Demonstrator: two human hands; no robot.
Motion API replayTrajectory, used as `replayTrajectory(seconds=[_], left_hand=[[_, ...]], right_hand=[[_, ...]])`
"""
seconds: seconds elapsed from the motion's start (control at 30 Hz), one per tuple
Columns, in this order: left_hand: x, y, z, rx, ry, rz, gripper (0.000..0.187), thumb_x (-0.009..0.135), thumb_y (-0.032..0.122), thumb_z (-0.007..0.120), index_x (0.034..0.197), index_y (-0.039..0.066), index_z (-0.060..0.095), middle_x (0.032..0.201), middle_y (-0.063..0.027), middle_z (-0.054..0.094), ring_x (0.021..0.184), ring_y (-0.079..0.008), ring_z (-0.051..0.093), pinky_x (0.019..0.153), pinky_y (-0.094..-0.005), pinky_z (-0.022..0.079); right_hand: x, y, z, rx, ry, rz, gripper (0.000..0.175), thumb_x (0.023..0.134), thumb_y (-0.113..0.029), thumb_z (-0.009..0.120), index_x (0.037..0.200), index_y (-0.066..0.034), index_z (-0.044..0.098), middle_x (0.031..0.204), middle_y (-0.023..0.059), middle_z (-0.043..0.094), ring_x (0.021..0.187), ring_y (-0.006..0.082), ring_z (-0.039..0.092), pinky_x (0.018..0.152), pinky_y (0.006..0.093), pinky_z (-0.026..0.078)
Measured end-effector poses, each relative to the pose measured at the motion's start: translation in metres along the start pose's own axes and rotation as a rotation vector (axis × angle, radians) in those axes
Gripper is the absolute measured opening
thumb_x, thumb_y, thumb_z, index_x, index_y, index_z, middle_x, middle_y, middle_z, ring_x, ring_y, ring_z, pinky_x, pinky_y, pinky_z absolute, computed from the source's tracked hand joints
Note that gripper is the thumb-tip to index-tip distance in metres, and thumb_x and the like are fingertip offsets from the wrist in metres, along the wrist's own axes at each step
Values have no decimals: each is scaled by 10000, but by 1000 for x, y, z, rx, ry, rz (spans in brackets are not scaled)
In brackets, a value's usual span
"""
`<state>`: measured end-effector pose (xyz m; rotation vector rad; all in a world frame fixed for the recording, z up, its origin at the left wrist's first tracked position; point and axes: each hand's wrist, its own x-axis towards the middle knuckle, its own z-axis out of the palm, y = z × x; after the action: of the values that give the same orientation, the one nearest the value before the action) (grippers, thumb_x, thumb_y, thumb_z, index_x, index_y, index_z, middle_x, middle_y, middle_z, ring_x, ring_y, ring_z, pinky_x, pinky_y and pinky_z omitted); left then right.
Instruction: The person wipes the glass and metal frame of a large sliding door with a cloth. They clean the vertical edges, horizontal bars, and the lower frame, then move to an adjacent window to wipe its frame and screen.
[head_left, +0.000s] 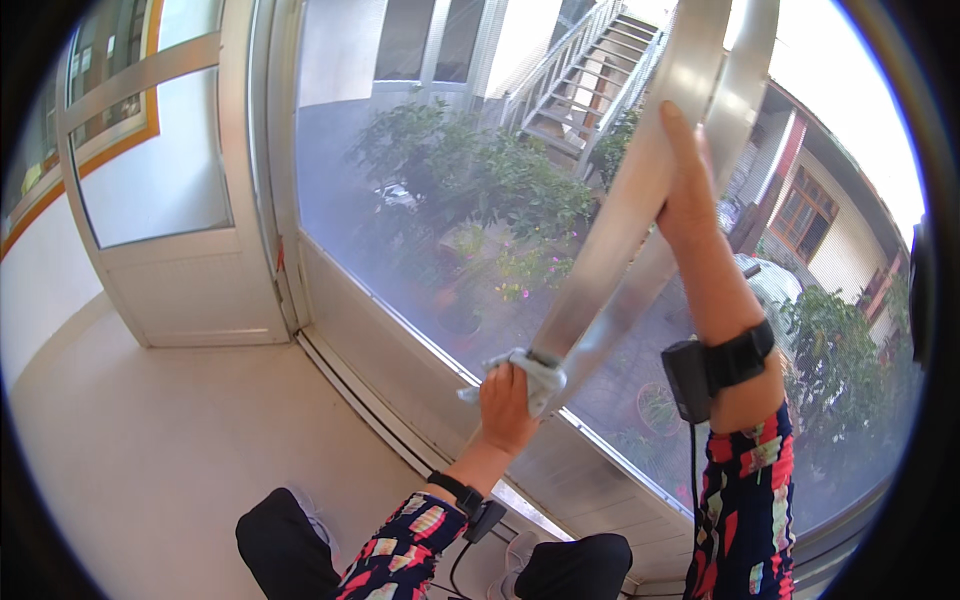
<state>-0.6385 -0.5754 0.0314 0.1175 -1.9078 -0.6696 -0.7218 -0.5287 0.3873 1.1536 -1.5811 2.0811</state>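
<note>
My left hand (508, 409) presses a light blue-green cloth (541, 379) against the lower part of a metal door frame stile (600, 270). Higher up, my right hand (686, 176) grips the edge of the same stile, its thumb lying along the metal face and its other fingers hidden behind it. A second metal stile (675, 247) runs close beside the first. Mesh-like screened panes (450, 225) stand on both sides of the stiles.
An open glazed door (176, 292) stands at the left. A floor track (360, 409) runs below the panels, near my shoes. Cables hang from the devices strapped to both forearms. Plants (480, 172) and metal stairs (592, 90) show outside.
</note>
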Motion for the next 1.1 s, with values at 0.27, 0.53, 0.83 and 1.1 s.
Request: replayTrajectory(seconds=[0.27, 0.53, 0.83, 1.1], left_hand=[[-81, -5, 26, -566, 303, -821, 827, 880, 364, 613, 1431, -66, 171, 1426, -243, 254, 1321, -350, 306, 1098, -441, 248], [-46, -33, 44, -482, 384, -717, 749, 936, 282, 519, 1463, -58, 110, 1445, -200, 274, 1349, -290, 286, 1125, -382, 202], [32, -207, 26, -574, 459, -733, 699, 956, 390, 492, 1403, -84, 238, 1413, -259, 287, 1301, -341, 348, 1094, -421, 265], [76, -349, 0, -659, 461, -868, 519, 967, 387, 495, 1267, -37, 494, 1219, -184, 557, 1153, -289, 515, 986, -374, 392]], right_hand=[[-21, -4, 2, -3, -88, 226, 545, 901, -436, 587, 1234, -8, 527, 1052, 199, 661, 868, 264, 664, 740, 343, 546], [-57, 35, -6, -183, -24, 18, 554, 966, -434, 478, 1292, 13, 486, 1122, 214, 649, 1066, 306, 637, 857, 347, 521], [-60, 41, -2, -202, 152, 20, 539, 965, -469, 470, 1216, 4, 528, 1079, 204, 669, 1016, 302, 657, 837, 358, 517], [-59, 45, -2, -459, 232, -101, 521, 1009, -431, 323, 1326, -56, 496, 1266, 154, 598, 1239, 264, 537, 1082, 349, 382]])
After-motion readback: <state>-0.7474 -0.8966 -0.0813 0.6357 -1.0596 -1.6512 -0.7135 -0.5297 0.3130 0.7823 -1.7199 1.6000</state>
